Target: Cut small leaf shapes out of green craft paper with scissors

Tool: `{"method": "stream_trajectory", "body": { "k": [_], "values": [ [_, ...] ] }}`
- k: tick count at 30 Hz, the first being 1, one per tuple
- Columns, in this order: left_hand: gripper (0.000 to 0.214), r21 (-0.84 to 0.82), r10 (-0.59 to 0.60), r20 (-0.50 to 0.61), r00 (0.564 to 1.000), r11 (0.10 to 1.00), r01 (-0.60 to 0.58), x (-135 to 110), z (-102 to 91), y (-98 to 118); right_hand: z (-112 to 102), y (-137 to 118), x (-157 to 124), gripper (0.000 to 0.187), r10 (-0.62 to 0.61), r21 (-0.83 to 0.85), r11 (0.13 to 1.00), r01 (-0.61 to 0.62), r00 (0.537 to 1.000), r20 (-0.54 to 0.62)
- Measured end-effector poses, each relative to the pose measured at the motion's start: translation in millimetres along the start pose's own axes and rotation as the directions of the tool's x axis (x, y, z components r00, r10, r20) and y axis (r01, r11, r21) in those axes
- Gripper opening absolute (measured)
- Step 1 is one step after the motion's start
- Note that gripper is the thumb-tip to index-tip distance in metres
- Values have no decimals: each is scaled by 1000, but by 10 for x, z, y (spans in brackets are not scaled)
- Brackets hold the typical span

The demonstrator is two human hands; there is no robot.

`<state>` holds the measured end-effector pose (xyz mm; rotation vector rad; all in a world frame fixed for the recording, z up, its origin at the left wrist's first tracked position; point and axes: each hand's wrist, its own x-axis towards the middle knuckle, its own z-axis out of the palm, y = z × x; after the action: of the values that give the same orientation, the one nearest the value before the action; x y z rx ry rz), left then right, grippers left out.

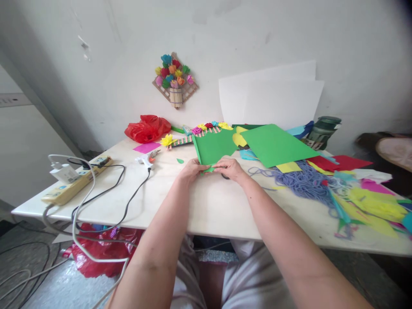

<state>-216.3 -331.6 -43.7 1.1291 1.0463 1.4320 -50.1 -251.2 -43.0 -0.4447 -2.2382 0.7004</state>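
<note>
A green sheet of paper (216, 145) is held between my two hands over the middle of the table, its left edge folded over in a narrow strip. My left hand (192, 168) is closed on the sheet's near left corner. My right hand (230, 168) pinches the near edge a little further right. By the right fingers shows a small dark curved thing, mostly hidden, and I cannot make out what it is. To the left lies a small green leaf-shaped paper piece (180, 161). Beyond the sheet is a woven strip with paper flowers (206, 126).
A white glue gun (145, 159) with a black cord and a power strip (77, 180) are at left. A red plastic bag (148, 128) sits behind. On the right lie another green sheet (278, 143), tangled purple yarn (299, 182), paper scraps and a dark green bottle (322, 131).
</note>
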Motion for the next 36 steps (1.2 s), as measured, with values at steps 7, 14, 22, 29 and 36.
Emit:
{"method": "stream_trajectory", "body": {
  "k": [7,14,22,29,36],
  "values": [
    [28,-12,-1,44,999,1000,2,5,-24,1,-25,-93,1,22,70,78,995,-67,997,-33],
    [33,-15,-8,85,996,1000,10,13,-30,-8,-40,-130,16,24,84,136,988,-67,989,-123],
    [32,-60,-39,86,995,997,45,-16,15,31,-27,-126,14,20,132,167,981,-99,971,-202],
    [36,-37,-42,88,995,998,45,-47,47,70,-7,-82,27,17,147,170,979,-110,964,-224],
    [37,2,-23,29,999,1000,23,-28,41,58,26,-65,42,17,98,162,985,-56,960,-262]
  ]
}}
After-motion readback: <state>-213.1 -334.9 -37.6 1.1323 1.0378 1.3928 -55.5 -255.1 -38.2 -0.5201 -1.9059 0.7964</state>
